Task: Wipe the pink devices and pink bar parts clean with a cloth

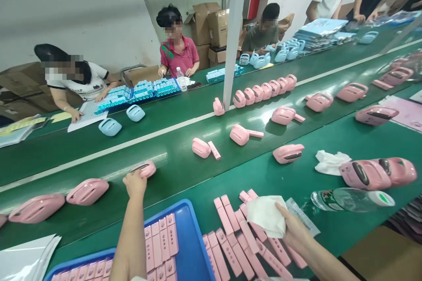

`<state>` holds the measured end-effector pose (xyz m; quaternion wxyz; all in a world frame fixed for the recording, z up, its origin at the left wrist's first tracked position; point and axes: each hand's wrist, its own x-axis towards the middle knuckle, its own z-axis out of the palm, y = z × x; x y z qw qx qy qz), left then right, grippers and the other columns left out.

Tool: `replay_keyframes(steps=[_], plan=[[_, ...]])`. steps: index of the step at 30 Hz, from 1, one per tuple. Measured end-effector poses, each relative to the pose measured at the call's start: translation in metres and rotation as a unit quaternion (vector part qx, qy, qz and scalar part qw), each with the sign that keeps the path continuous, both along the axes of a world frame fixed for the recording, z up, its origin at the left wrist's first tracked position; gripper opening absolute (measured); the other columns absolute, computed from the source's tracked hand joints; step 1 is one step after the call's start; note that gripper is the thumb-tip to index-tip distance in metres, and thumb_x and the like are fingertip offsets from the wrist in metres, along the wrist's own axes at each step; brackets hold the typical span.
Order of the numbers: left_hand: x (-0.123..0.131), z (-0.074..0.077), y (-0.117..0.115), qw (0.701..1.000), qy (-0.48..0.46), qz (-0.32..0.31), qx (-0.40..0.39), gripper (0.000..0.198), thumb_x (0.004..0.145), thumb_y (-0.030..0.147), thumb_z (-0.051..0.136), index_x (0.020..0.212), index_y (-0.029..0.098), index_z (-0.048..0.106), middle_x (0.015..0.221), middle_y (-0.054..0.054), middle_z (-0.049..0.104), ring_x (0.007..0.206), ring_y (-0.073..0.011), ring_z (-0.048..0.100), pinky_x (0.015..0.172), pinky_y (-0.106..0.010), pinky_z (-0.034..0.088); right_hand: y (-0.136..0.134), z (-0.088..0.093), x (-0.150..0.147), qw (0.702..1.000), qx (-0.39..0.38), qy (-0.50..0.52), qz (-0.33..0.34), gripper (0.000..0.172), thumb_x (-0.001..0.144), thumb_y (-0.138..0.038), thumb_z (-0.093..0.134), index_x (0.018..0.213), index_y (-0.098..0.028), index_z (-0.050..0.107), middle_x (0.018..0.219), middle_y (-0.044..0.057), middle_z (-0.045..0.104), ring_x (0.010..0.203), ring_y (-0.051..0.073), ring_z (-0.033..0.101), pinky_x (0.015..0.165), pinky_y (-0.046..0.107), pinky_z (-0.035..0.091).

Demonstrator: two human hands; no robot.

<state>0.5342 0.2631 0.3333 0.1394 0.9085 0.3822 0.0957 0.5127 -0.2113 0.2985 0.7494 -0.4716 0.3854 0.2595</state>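
Note:
My left hand [134, 183] reaches forward onto the green conveyor belt [171, 158] and its fingers close on a pink plastic device [145, 169]. My right hand [292, 226] holds a folded white cloth [266, 215] just above a heap of several pink rectangular strips [240, 237] on the near green bench. More pink strips lie in a blue tray [193, 246] under my left forearm. Two further pink devices [87, 191] lie on the belt to the left of my left hand.
More pink devices [288, 153] lie along the belt, some with a pink strip beside them. A clear water bottle [349, 199], a crumpled white cloth [330, 161] and two pink devices [377, 173] lie at right. Other workers sit across the line with blue devices, boxes and cartons. A white post [234, 30] stands mid-belt.

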Motion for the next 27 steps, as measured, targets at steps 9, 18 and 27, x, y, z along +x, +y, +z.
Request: replay_keyframes(steps=[9, 18, 27], plan=[[-0.073, 0.071, -0.170, 0.874, -0.256, -0.366, -0.189, 0.017, 0.074, 0.022, 0.059, 0.064, 0.026, 0.071, 0.100, -0.005, 0.059, 0.106, -0.0250, 0.058, 0.092, -0.040, 0.048, 0.060, 0.044, -0.001, 0.951, 0.279, -0.031, 0.130, 0.032, 0.073, -0.042, 0.064, 0.092, -0.015, 0.061, 0.097, 0.011, 0.070, 0.100, 0.023, 0.065, 0.088, 0.035, 0.048], [-0.089, 0.103, -0.280, 0.832, -0.327, -0.351, -0.278, 0.011, 0.069, 0.028, 0.073, 0.079, 0.030, 0.075, 0.093, -0.003, 0.063, 0.088, -0.0204, 0.062, 0.078, -0.034, 0.053, 0.028, 0.063, -0.046, 0.817, 0.446, -0.172, 0.323, 0.083, 0.042, -0.067, 0.076, 0.103, -0.012, 0.058, 0.104, 0.014, 0.067, 0.103, 0.025, 0.062, 0.086, 0.034, 0.046], [-0.116, 0.093, -0.279, 0.905, -0.218, -0.195, -0.310, 0.035, 0.069, 0.044, 0.070, 0.095, 0.021, 0.069, 0.088, -0.005, 0.066, 0.081, -0.0186, 0.062, 0.074, -0.030, 0.051, 0.005, 0.074, -0.054, 0.844, 0.440, -0.126, 0.279, 0.067, 0.055, -0.059, 0.067, 0.100, -0.010, 0.058, 0.093, 0.013, 0.070, 0.084, 0.021, 0.067, 0.065, 0.026, 0.049]])
